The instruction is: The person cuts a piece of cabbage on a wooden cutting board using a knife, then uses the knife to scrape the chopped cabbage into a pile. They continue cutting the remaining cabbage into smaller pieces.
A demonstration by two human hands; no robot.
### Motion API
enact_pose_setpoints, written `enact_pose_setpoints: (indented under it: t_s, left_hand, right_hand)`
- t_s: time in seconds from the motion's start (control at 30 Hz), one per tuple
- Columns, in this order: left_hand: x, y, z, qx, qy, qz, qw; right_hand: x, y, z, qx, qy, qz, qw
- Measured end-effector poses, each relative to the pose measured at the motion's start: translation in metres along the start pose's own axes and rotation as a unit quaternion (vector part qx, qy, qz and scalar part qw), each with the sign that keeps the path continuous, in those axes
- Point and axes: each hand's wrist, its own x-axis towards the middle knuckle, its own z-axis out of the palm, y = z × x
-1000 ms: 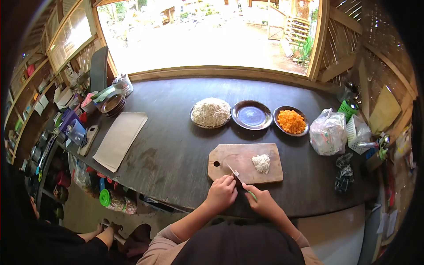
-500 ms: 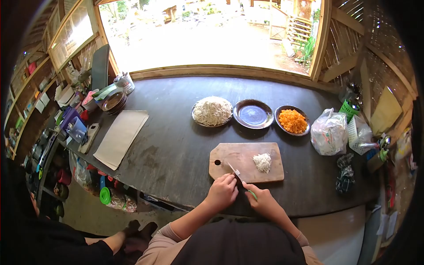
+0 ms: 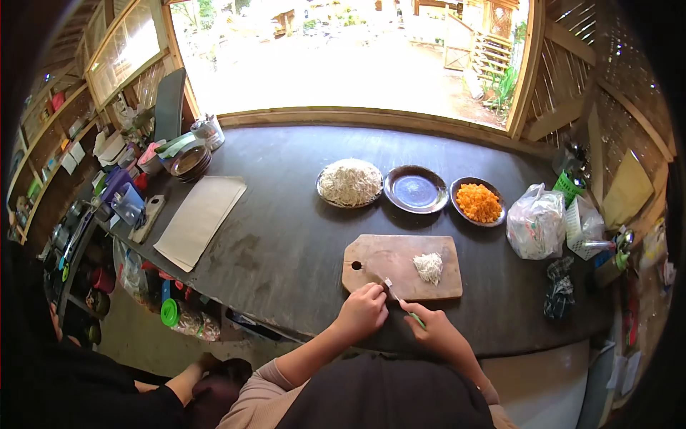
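A small knife [image 3: 414, 317] with a green handle is in my right hand [image 3: 436, 332], its blade angled up and left toward the board's front edge. My left hand [image 3: 363, 312] is closed beside the blade, fingers curled at the front edge of the wooden cutting board [image 3: 386, 250]. A small pale piece [image 3: 388, 282] shows by the blade's tip; whatever lies within the left fingers is hidden. On the board's right half sits a little heap of white shreds [image 3: 428, 268].
Behind the board stand a plate of pale shreds [image 3: 350, 182], a bare dark plate [image 3: 416, 189] and a bowl of chopped orange pieces [image 3: 478, 203]. A plastic bag [image 3: 536, 222] and dark cloth [image 3: 559, 287] lie right. Brown paper sheets [image 3: 200, 222] lie left. Another person's arm [image 3: 187, 382] shows lower left.
The view has shifted slightly, moving the table's things a little right and down. The knife blade has turned and looks shorter beside my left fingers. Both hands stay near the board's front edge.
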Motion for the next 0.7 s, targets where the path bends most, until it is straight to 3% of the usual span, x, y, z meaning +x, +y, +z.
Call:
enact_pose_setpoints:
  t_s: [0.1,0.2,0.5,0.7]
  left_hand:
    - [-0.001,-0.001,0.001,-0.006,0.014,0.005,1.000]
    - [-0.001,0.000,0.000,-0.006,0.006,0.001,1.000]
    - [-0.001,-0.001,0.002,0.000,0.023,0.020,1.000]
    - [0.000,0.002,-0.001,-0.008,-0.008,0.001,1.000]
  right_hand:
    - [-0.008,0.000,-0.006,-0.011,-0.023,0.027,0.999]
    - [-0.001,0.007,0.008,0.003,0.007,-0.027,1.000]
    - [-0.010,0.003,-0.003,-0.013,-0.024,0.022,0.999]
    - [0.004,0.010,0.019,-0.010,0.021,-0.015,1.000]
